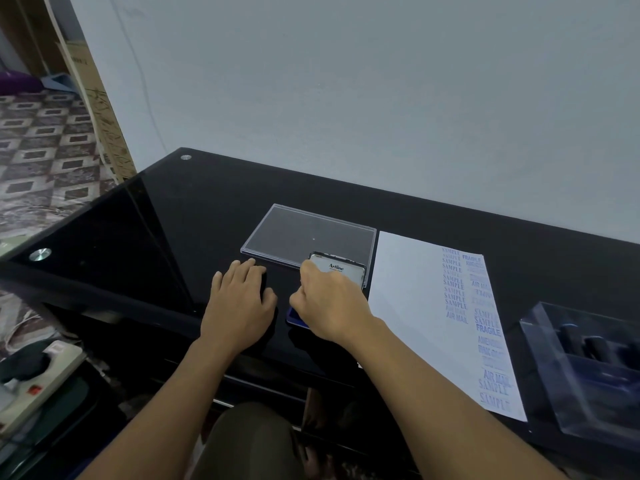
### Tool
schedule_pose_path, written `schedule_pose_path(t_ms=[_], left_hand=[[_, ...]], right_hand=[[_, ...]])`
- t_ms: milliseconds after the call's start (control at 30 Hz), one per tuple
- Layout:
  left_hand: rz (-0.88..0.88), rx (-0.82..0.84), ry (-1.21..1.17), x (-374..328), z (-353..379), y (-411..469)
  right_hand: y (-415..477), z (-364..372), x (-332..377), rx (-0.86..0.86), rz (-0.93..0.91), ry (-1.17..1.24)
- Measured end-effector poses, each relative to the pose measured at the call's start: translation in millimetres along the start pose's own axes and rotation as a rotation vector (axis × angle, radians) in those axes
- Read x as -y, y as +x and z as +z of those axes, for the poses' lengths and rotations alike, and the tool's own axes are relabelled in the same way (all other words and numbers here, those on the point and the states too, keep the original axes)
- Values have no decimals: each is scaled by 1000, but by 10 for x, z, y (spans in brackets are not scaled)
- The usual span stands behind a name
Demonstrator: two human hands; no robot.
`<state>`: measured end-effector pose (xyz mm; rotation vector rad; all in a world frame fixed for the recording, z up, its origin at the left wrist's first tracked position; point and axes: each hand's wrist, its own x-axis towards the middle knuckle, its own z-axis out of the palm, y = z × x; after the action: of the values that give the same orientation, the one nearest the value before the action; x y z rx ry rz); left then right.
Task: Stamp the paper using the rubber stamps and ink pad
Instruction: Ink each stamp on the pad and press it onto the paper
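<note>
On the tabletop (173, 220), one paper (408, 306) lies toward the right edge, one clear box (540, 317) beyond it shows two stamps (595, 344), and one ink pad (296, 317) sits near the front edge. Your right hand (332, 306) has its fingers clamped on the lid (337, 268), apparently opening the pad for inking, while your left hand (239, 306) lies flat, fingers relaxed. Next you need a stamp.

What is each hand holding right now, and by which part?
Right hand is curled over the ink pad by its raised lid; any grip is hidden. Left hand rests flat on a dark object, no clear grip.
</note>
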<state>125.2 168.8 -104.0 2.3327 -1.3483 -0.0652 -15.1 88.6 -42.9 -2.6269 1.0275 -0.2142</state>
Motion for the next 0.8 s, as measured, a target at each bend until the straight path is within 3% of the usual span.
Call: schedule_pose_path(t_ms=[233, 433, 800], left_hand=[[-22, -4, -68, -33, -93, 61], [-60, -37, -211, -194, -171, 60], [163, -7, -336, -980, -278, 84]], right_hand=[[-6, 17, -30, -12, 15, 62], [-65, -184, -189, -195, 99, 410], [-483, -1014, -1145, -147, 402, 556]])
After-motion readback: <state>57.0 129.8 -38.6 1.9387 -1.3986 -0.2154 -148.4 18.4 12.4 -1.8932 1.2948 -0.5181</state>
